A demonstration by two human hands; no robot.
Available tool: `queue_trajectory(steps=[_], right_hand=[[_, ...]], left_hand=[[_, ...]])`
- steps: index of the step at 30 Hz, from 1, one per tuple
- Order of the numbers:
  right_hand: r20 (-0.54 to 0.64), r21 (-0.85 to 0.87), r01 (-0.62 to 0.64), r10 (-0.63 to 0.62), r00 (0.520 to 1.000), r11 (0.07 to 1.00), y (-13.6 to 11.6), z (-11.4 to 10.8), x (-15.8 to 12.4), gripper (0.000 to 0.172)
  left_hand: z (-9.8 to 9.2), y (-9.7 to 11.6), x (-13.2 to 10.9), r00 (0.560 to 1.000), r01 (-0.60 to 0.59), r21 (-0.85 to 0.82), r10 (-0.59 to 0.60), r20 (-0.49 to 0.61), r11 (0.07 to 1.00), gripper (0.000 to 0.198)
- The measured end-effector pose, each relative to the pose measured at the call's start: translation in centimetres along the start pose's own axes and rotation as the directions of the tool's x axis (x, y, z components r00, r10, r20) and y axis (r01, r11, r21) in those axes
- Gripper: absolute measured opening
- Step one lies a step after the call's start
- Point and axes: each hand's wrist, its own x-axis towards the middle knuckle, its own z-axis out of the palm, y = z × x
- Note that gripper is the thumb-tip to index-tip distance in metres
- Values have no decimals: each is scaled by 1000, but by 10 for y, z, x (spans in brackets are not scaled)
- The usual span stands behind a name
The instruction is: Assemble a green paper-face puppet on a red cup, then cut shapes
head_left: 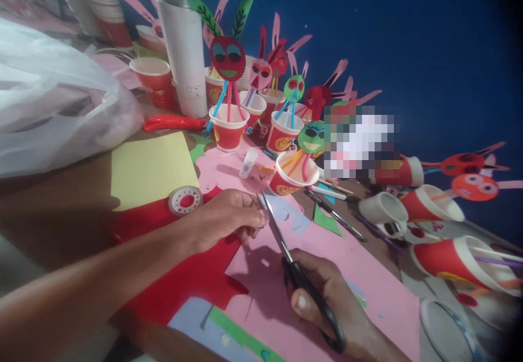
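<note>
My right hand [327, 291] is closed around the black handles of a pair of scissors [300, 277], whose thin metal blades point up and to the left. My left hand [237, 215] is pinched just left of the blade tips. Whatever its fingertips hold is too small and blurred to name. Beneath both hands lies a large sheet of pink paper [368, 264], with red paper [196, 280] partly under my left forearm. A white plastic ring [175, 203] stands beside my left wrist. Blue and green paper strips [237, 332] lie at the near edge.
Red-and-white paper cups [230, 139] with straw-and-paper faces line the back. A white flask [183, 62], red-handled tool [175, 123] and plastic bag [61, 100] stand left. Pale yellow paper [153, 169] lies before them. Pens [335, 215] and a white mug [382, 209] are right.
</note>
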Motion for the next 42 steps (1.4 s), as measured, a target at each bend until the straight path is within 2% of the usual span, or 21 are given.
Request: queue_trajectory(steps=[12, 30, 42], right_hand=[[-15, 17, -8, 8, 1000, 1000, 1, 0, -1, 38], [-39, 9, -6, 6, 999, 1000, 1, 0, 0, 38], [-10, 7, 2, -2, 1000, 1000, 2, -2, -1, 36]], left_hand=[[-2, -2, 1, 1000, 5, 35, -5, 12, 999, 12], [-2, -4, 1, 999, -14, -15, 14, 30, 1000, 13], [-1, -4, 4, 999, -31, -31, 30, -35, 999, 9]])
